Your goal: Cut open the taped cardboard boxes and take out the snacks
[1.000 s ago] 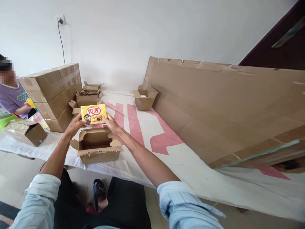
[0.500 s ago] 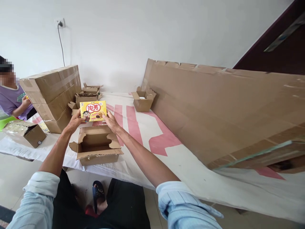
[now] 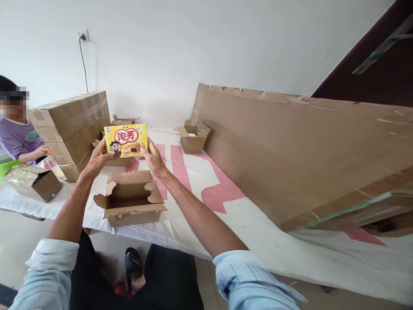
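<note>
A yellow snack box [image 3: 126,141] with red lettering and a cartoon figure is held up between my hands, its printed front toward me. My left hand [image 3: 99,157] grips its left end, thumb on the front. At the right end, my right hand [image 3: 152,158] holds it the same way. Below, on the cloth-covered table, stands an open cardboard carton [image 3: 134,211] with its flaps folded out. The part of its inside that I can see is bare and dark. Behind the snack box, more open cartons are partly hidden.
Stacked taped cartons [image 3: 69,129] stand left, with a smaller carton [image 3: 34,183] in front. A small open carton [image 3: 192,140] sits against a long cardboard panel [image 3: 290,159] on the right. A person in a purple shirt [image 3: 19,137] is at far left.
Both my hands have lifted the snack box a little higher and closer to me. The person at the left has shifted slightly into view, with the hand lower.
</note>
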Available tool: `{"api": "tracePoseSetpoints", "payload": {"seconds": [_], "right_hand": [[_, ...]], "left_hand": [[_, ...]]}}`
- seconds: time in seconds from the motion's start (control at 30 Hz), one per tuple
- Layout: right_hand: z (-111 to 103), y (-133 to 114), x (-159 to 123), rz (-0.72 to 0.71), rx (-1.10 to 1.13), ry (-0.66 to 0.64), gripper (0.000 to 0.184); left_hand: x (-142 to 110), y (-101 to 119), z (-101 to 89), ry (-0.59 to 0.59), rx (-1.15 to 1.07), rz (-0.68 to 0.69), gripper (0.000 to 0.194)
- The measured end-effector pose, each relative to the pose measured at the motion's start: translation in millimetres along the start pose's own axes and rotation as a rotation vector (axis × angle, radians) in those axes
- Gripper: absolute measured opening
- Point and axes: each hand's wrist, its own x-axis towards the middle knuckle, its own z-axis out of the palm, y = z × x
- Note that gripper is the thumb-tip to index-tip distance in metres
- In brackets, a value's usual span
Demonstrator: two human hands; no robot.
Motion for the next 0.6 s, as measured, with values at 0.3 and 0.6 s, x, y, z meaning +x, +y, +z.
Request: {"api": "tracePoseSetpoints", "payload": {"seconds": [0.3, 0.6], "right_hand": [[-2.1, 1.2, -40.6, -0.081, -0.110, 0.010, 0.084], [-64.4, 75.1, -99.0, 0.177, -0.269, 0.149, 0.077]], "left_hand": [[-18.5, -3.9, 9.6, -0.008, -0.029, 0.024, 0.085], [-14.1, -3.2, -73.7, 0.419, 0.069, 0.175, 0.092]]}}
